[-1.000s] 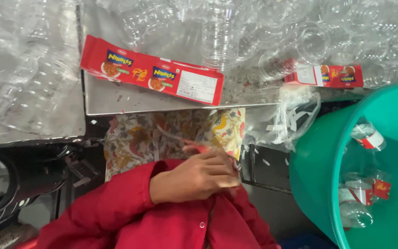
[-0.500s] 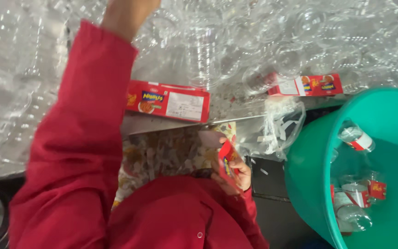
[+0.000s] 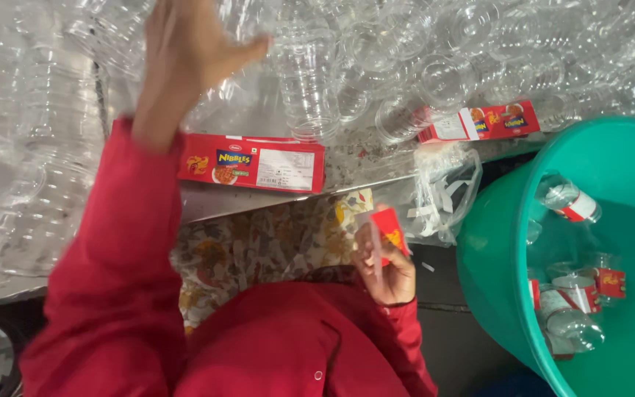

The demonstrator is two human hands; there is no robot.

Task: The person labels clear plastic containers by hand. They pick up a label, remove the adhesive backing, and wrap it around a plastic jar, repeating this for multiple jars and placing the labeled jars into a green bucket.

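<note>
Even, cool overhead light fills your view, bright enough to show colour plainly. Glare sparkles across the clear plastic bottles [image 3: 420,66] from ten to two o'clock, washing out their outlines. Your left hand [image 3: 185,51], at eleven o'clock, is smeared by motion blur, as is the red sleeve [image 3: 119,250] below it. Deep shadow pools under the table [image 3: 214,206] edge near seven o'clock. The teal tub [image 3: 494,250] at four o'clock stays fairly sharp.

Red sleeves [image 3: 112,279] all over. Red label strip [image 3: 251,163] with yellow and green print on the grey surface [image 3: 214,202]; another red strip [image 3: 479,122] with a white end. Small red label [image 3: 389,229] with a yellow mark in the right hand [image 3: 385,266]. Clear, colourless plastic jars [image 3: 310,81] heaped. Teal tub [image 3: 589,154], red-banded clear jars [image 3: 569,200] inside. Floral cloth [image 3: 259,242], cream with orange and brown blooms.
</note>
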